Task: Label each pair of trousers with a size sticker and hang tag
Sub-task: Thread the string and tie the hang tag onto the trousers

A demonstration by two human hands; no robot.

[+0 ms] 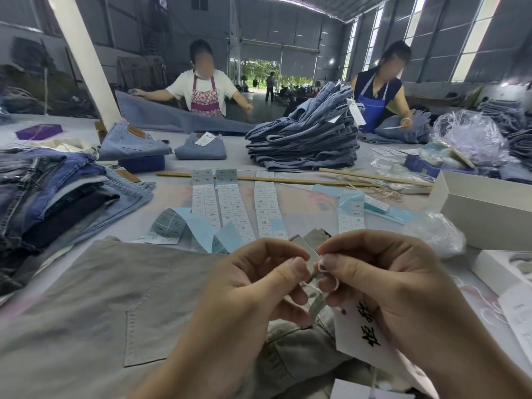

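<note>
A pair of beige trousers [95, 306] lies flat on the table in front of me, back pocket up. Above its waistband my left hand [244, 295] pinches a small grey belt loop or tab [312, 256] between thumb and forefinger. My right hand [383, 277] pinches a thin white string [322, 267] at the same spot. A white hang tag [362, 332] with black characters hangs from that string under my right palm. Strips of size stickers [234, 203] lie in rows just beyond my hands.
Stacks of jeans stand at the left [49, 191] and at the centre back [305, 139]. White boxes [486, 208] sit at the right, with clear plastic bags [440, 231] beside them. Wooden sticks [276, 180] lie across the table. Two people work on the far side.
</note>
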